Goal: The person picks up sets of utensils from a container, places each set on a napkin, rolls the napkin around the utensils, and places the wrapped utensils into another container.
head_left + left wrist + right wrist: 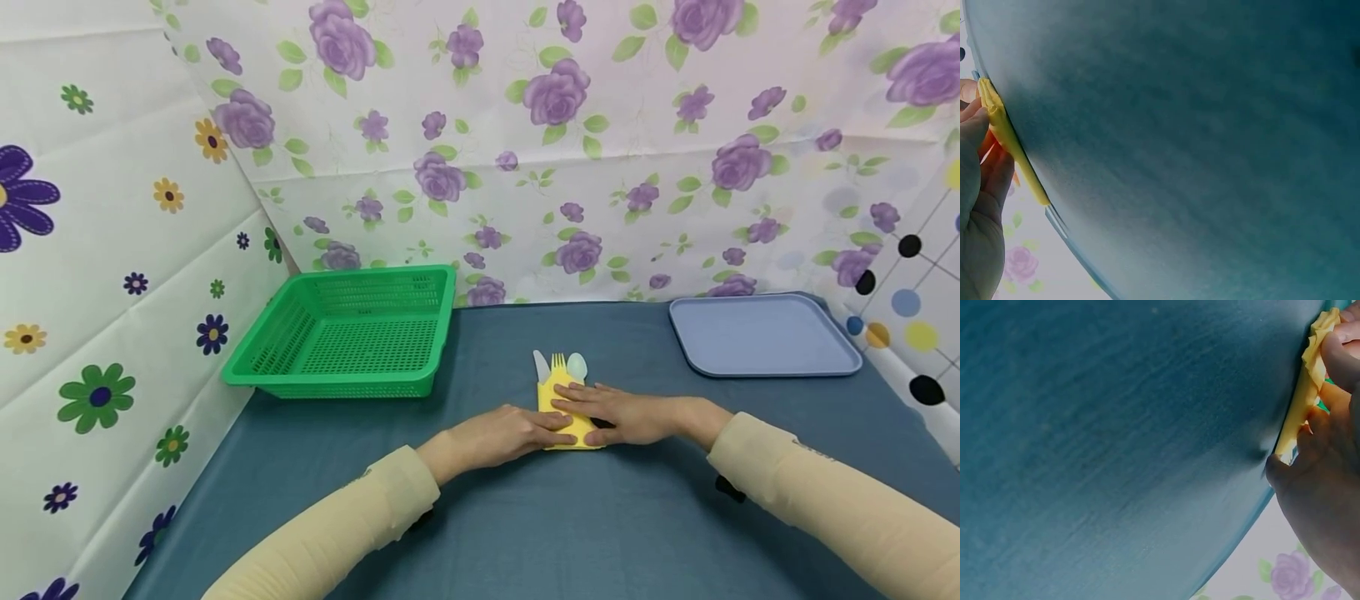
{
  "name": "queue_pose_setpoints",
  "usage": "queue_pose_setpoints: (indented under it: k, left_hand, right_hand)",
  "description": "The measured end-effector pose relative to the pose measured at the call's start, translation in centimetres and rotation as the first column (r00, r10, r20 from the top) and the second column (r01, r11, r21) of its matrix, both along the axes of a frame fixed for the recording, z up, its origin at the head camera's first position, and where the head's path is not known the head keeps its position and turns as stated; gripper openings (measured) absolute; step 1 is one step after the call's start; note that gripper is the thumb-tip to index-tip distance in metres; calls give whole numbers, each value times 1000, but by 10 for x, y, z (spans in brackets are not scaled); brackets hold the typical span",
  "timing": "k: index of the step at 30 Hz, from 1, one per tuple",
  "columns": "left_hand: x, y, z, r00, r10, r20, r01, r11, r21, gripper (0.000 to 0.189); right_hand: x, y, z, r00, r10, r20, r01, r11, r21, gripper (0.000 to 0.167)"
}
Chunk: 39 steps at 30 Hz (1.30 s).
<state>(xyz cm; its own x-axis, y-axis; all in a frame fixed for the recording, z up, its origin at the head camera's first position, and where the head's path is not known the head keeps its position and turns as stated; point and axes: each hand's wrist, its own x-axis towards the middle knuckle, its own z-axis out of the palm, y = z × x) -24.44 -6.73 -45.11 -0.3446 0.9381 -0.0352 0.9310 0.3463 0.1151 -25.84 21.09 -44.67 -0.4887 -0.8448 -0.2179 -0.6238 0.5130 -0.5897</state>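
A folded yellow napkin (558, 395) lies on the blue tablecloth, and three utensils stick out of its far end: a pale knife (542, 367), a yellow fork (558, 362) and a pale green spoon (577, 367). My left hand (501, 437) reaches in from the left, its fingers laid across the napkin's near part. From the right, my right hand (628, 413) rests with extended fingers on the napkin's middle and right edge. Both wrist views show the napkin (1013, 147) edge-on under the fingers. The utensils' handles are hidden.
A green perforated basket (337, 389) stands at the back left. At the back right lies a blue-grey tray (765, 337). Floral sheets (480, 225) hang behind and beside the table, whose blue cloth (637, 533) extends towards me.
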Motion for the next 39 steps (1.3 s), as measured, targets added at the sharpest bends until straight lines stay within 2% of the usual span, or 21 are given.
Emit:
queue_pose_setpoints:
  k: [7,11,18,21,24,28,31,35,39]
  left_hand:
    - [0,0,0,999,-17,-42,16,999,-28,45]
    - [1,0,1,998,-1,-56,0,1000,-23,44]
    - [14,3,3,980,27,-199,-39,997,-59,42]
    - [16,4,6,976,30,-217,-45,997,-65,39]
    - [16,2,8,977,31,-209,-45,997,-61,37]
    - [15,-1,10,989,24,-147,-31,999,-39,35]
    - [12,0,10,998,37,-50,-36,999,12,33]
    - [7,5,10,994,89,59,-94,992,83,28]
    - [6,8,9,995,96,29,-98,992,86,26]
  right_hand:
    - [0,1,-2,999,15,-38,-15,1000,-7,75]
    - [1,0,-1,997,25,-67,-27,999,-27,74]
    - [2,0,-2,997,35,-69,-38,998,-47,74]
    - [2,0,-2,998,35,-60,-39,998,-55,74]
    - [3,1,-2,998,26,-54,-29,998,-56,75]
    - [6,0,0,998,4,-58,-6,999,-39,75]
    - [8,0,2,996,-5,-94,4,1000,-10,74]
    - [9,1,3,993,-8,-117,10,1000,11,73]
    - [8,0,3,995,-19,-94,19,1000,5,73]
